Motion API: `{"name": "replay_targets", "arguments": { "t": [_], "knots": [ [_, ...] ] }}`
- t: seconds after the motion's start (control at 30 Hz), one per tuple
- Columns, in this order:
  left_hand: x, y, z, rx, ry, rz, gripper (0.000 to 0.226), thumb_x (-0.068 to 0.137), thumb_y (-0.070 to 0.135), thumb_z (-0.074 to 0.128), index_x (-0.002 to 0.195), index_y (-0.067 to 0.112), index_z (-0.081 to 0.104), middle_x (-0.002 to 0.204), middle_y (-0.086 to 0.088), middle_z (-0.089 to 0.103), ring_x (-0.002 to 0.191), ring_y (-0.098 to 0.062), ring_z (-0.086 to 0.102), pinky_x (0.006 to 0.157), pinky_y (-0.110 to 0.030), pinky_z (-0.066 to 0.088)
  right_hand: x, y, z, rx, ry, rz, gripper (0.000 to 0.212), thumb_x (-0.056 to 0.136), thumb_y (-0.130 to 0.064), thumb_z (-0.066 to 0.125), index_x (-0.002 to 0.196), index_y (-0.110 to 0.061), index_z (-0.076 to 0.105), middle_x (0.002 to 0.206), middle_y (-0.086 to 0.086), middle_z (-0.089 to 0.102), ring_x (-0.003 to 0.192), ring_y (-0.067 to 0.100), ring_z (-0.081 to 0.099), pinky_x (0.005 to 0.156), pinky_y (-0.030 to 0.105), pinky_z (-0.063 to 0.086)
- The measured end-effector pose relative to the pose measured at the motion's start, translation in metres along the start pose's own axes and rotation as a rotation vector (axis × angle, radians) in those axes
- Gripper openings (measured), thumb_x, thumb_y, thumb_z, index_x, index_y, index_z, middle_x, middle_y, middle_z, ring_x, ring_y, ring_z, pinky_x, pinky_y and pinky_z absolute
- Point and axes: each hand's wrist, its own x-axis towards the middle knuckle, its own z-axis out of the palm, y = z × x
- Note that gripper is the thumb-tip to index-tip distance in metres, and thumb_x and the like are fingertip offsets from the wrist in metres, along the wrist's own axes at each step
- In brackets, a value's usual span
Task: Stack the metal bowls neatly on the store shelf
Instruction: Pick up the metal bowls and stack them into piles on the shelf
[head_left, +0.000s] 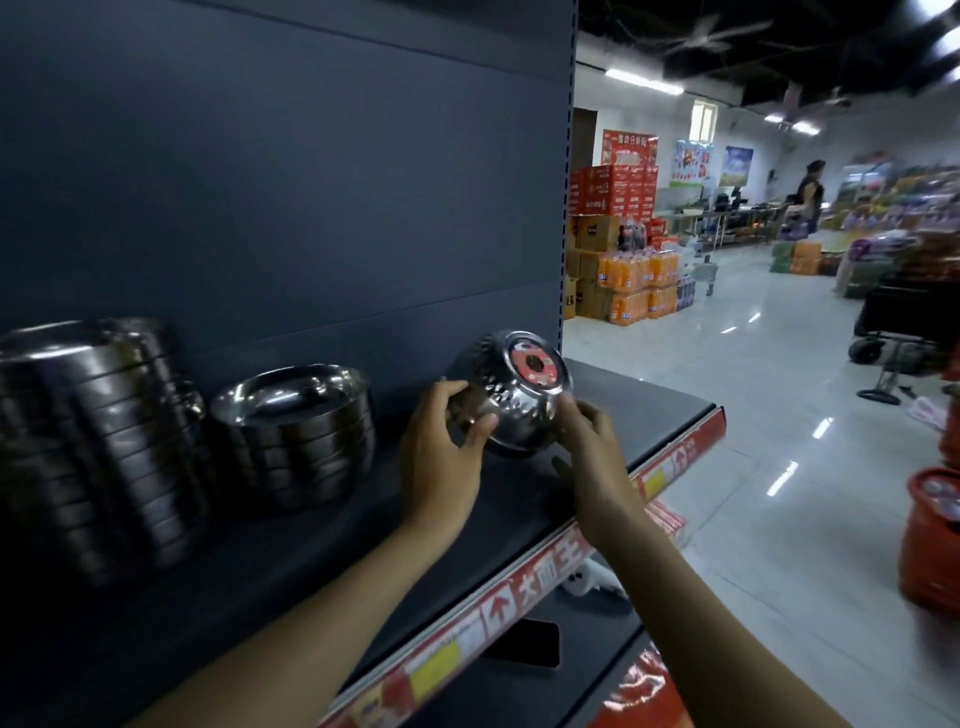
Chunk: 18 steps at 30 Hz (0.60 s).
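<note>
1. Head view: both hands hold one metal bowl (511, 392) above the right part of the dark shelf (639, 410), near its end post.
2. Bowl is tipped on its side, base turned up and toward the camera; round red sticker (535, 362) on the base.
3. Left hand (441, 457) is closed around the bowl's left side, thumb across the front of the wall, fingers behind.
4. Right hand (592, 447) grips the bowl's right lower side, fingertips on the wall; one finger points down toward the shelf.
5. Can't tell if the bowl's lower edge touches the shelf; looks just above it.
6. Short stack of bowls (296, 431) sits left of the hands, apart from the held bowl, against the back panel.
7. Taller stack of metal pots (98, 441) at far left, blurred.
8. Red price strip (519, 587) runs along the shelf's front edge.
9. Store aisle on the right: boxes and orange drink packs (639, 286), red containers (935, 545) at the frame edge.
</note>
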Motion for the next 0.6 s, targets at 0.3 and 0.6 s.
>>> {"name": "replay_targets", "arguments": {
  "t": [0.3, 0.6],
  "knots": [
    [-0.029, 0.009, -0.055, 0.159, -0.075, 0.144, 0.07, 0.086, 0.025, 0.074, 0.148, 0.024, 0.041, 0.14, 0.006, 0.051, 0.128, -0.001, 0.042, 0.098, 0.0, 0.024, -0.036, 0.002, 0.006, -0.087, -0.13, -0.076, 0.072, 0.09, -0.039, 0.069, 0.148, -0.032, 0.027, 0.135, 0.001, 0.055, 0.114, 0.007, 0.055, 0.094, 0.029, 0.042],
    [-0.045, -0.005, -0.066, 0.198, -0.089, 0.225, 0.068, 0.086, 0.031, 0.073, 0.146, 0.014, 0.045, 0.145, -0.003, 0.051, 0.135, -0.014, 0.045, 0.11, -0.031, 0.042, -0.046, 0.023, 0.016, -0.316, -0.148, -0.287, 0.11, 0.08, -0.003, 0.077, 0.151, -0.046, 0.004, 0.136, -0.007, 0.053, 0.114, 0.008, 0.064, 0.095, 0.035, 0.056]
  ]
}}
